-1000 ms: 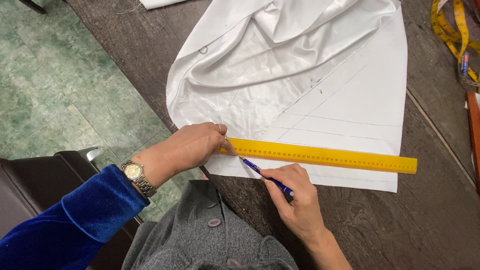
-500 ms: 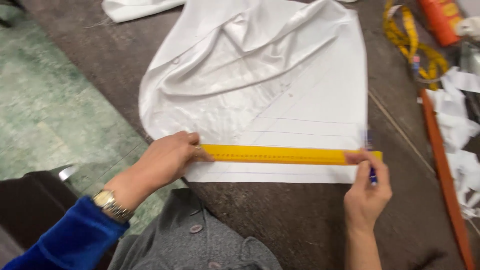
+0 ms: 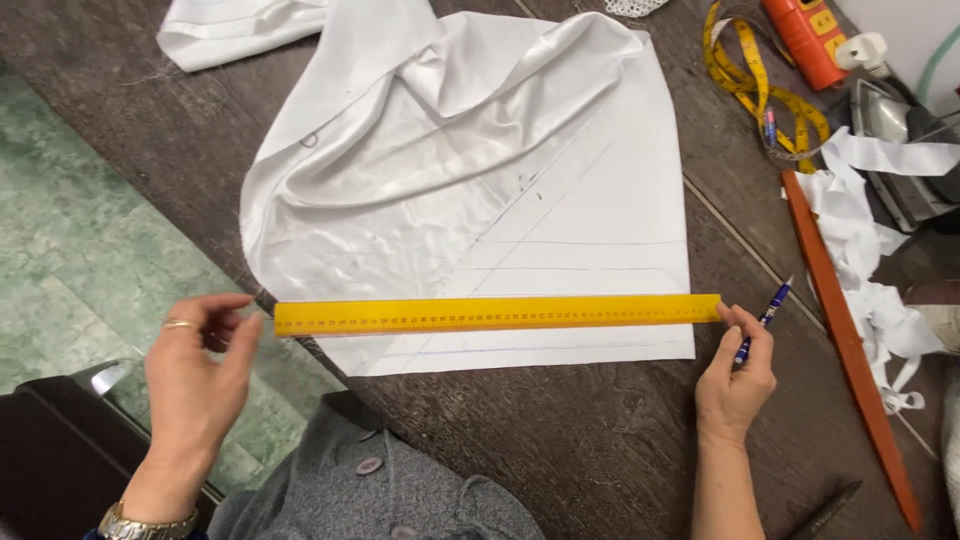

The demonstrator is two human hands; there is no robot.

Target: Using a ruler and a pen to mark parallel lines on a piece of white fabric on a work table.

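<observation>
— Left hand [image 3: 195,375]?
— Off the yellow ruler [image 3: 497,313] now, fingers spread loose, just beside its left end; half a second ago pressing it down.
— Right hand [image 3: 738,375]?
— Fingertips pinching the ruler's right end, blue pen [image 3: 762,322] tucked in the grip. Ruler lying across the near edge of the white fabric [image 3: 560,230], free to shift.
— Packages?
— Far right: orange bottle [image 3: 806,40], label unreadable, beside a yellow tape measure [image 3: 760,85].

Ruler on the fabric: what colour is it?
Yellow ruler with dark markings, clearest in the head view.
</observation>
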